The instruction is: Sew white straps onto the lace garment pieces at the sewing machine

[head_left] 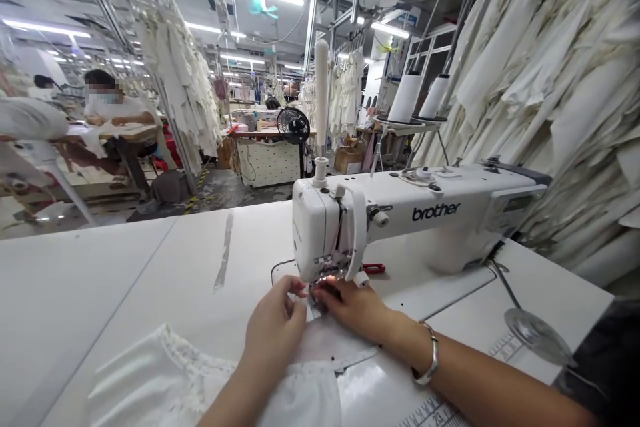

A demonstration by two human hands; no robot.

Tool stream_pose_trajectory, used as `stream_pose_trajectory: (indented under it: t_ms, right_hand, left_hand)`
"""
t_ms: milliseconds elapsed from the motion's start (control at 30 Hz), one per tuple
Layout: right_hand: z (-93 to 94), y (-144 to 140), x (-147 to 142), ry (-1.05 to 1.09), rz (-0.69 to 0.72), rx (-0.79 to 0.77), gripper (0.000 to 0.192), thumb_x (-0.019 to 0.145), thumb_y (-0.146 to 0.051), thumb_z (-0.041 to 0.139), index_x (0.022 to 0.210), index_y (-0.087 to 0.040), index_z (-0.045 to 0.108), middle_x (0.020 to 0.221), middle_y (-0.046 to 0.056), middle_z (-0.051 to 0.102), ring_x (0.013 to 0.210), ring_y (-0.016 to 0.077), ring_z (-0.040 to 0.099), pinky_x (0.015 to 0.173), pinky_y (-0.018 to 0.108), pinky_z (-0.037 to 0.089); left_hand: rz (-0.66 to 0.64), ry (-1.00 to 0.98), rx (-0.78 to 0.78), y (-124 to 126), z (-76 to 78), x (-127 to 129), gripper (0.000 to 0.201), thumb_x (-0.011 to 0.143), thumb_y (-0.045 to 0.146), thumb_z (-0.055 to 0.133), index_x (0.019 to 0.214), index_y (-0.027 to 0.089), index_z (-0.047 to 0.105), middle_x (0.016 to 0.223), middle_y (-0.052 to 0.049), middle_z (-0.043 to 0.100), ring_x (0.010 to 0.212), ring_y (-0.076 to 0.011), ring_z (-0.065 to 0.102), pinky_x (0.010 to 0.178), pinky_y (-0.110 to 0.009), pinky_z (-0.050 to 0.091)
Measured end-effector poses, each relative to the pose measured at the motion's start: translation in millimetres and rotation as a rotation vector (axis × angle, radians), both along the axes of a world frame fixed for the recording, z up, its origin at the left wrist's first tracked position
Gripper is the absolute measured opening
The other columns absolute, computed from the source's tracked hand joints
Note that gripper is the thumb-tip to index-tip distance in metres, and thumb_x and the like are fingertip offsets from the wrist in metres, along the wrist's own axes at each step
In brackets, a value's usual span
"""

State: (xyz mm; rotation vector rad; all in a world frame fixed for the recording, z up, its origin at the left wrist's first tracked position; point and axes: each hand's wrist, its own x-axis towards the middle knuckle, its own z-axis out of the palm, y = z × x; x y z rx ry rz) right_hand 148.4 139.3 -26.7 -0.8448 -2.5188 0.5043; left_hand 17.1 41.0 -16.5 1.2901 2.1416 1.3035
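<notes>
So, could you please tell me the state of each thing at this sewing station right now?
Left hand: pinching white fabric at the needle.
Right hand: fingers pressing the fabric under the presser foot.
Sewing machine: head lamp lit at the needle.
Thread cones: upright on their stand.
Fan: blades too blurred to tell.
Bracelet: on the right wrist.

Counting now: one sewing machine (400, 217) sitting at the tabletop's (100, 267) far edge, two hands (274, 330) working at its needle, one white garment (165, 380) lying at the near edge, two thread cones (405, 98) standing behind, one fan (293, 125), one bracelet (430, 360).
</notes>
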Motion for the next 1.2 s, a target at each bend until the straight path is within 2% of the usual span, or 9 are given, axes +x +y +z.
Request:
stream_pose_trajectory:
  t_ms: [200, 300, 400, 533, 633, 733, 833, 1000, 1200]
  right_hand:
    - [0.4, 27, 37, 0.038, -0.014, 0.026, 0.014, 0.09, -0.021, 0.051, 0.09, -0.02, 0.065, 0.095, 0.008, 0.068, 0.09, 0.0238, 0.063, 0.082, 0.036, 0.049]
    - [7.5, 37, 69, 0.08, -0.048, -0.015, 0.013, 0.091, -0.02, 0.047, 0.094, -0.017, 0.06, 0.094, 0.01, 0.065, 0.083, 0.0224, 0.061, 0.074, 0.036, 0.049]
    - [13.9, 29, 88, 0.109, -0.063, -0.073, 0.02, 0.094, -0.02, 0.041, 0.105, -0.013, 0.055, 0.1, 0.013, 0.061, 0.084, 0.0224, 0.06, 0.072, 0.036, 0.049]
    - [26.2, 6, 77, 0.009, 0.259, -0.205, 0.01, 0.09, -0.021, 0.056, 0.097, -0.018, 0.063, 0.096, 0.006, 0.064, 0.087, 0.0177, 0.06, 0.077, 0.029, 0.048]
    - [35.5, 1, 52, -0.112, 0.545, -0.264, 0.021, 0.078, -0.03, 0.076, 0.094, -0.02, 0.067, 0.094, 0.003, 0.063, 0.09, 0.0175, 0.059, 0.078, 0.026, 0.045]
    - [38.0, 5, 32, -0.213, 0.686, -0.27, 0.027, 0.075, -0.036, 0.078, 0.092, -0.019, 0.067, 0.09, 0.003, 0.06, 0.085, 0.0172, 0.057, 0.076, 0.027, 0.043]
    - [34.6, 9, 26, -0.152, 0.668, -0.305, 0.018, 0.079, -0.034, 0.074, 0.085, -0.019, 0.065, 0.087, 0.002, 0.059, 0.08, 0.015, 0.055, 0.072, 0.026, 0.041]
    - [27.1, 18, 34, -0.013, 0.6, -0.537, 0.013, 0.086, -0.03, 0.062, 0.091, -0.018, 0.064, 0.081, 0.001, 0.065, 0.074, 0.0137, 0.058, 0.066, 0.024, 0.043]
    - [20.2, 26, 28, 0.015, 0.438, -0.656, 0.016, 0.081, -0.021, 0.059, 0.094, -0.017, 0.068, 0.088, 0.004, 0.07, 0.079, 0.0176, 0.064, 0.071, 0.026, 0.049]
  left_hand:
    - [0.032, 0.034, 0.079, -2, -3.5, 0, 0.025, 0.072, 0.025, 0.041, 0.089, 0.023, 0.059, 0.102, -0.004, 0.055, 0.065, -0.0168, 0.052, 0.064, -0.033, 0.043]
    - [0.082, 0.044, 0.099, -2, 2.3, 0, 0.024, 0.077, 0.032, 0.04, 0.093, 0.022, 0.055, 0.105, -0.006, 0.05, 0.073, -0.0184, 0.052, 0.064, -0.033, 0.043]
    - [0.115, 0.043, 0.071, -4, 16.5, -6, 0.025, 0.083, 0.039, 0.038, 0.096, 0.021, 0.05, 0.098, -0.006, 0.05, 0.079, -0.0207, 0.052, 0.065, -0.033, 0.043]
    - [-0.125, 0.045, -0.133, -16, 30.0, -12, 0.031, 0.086, 0.049, 0.042, 0.086, 0.022, 0.057, 0.082, -0.003, 0.058, 0.075, -0.0214, 0.055, 0.066, -0.034, 0.043]
    - [-0.31, 0.122, -0.264, -33, 22.0, -3, 0.025, 0.072, 0.046, 0.062, 0.077, 0.022, 0.06, 0.076, -0.002, 0.06, 0.074, -0.023, 0.054, 0.068, -0.035, 0.041]
    - [-0.371, 0.186, -0.324, -45, 10.1, 6, 0.015, 0.069, 0.034, 0.064, 0.07, 0.021, 0.056, 0.075, -0.002, 0.058, 0.074, -0.0229, 0.053, 0.069, -0.035, 0.041]
    - [-0.396, 0.179, -0.356, -44, 10.5, 6, 0.014, 0.078, 0.034, 0.055, 0.073, 0.021, 0.053, 0.079, -0.002, 0.06, 0.075, -0.0206, 0.056, 0.068, -0.033, 0.044]
    - [-0.478, 0.062, -0.341, -25, 16.8, 2, 0.02, 0.09, 0.04, 0.048, 0.089, 0.025, 0.061, 0.086, 0.003, 0.069, 0.083, -0.0164, 0.064, 0.075, -0.027, 0.048]
    - [-0.351, 0.133, -0.153, -23, -1.9, 0, 0.015, 0.093, 0.039, 0.048, 0.095, 0.028, 0.058, 0.086, 0.005, 0.07, 0.081, -0.0137, 0.068, 0.071, -0.02, 0.052]
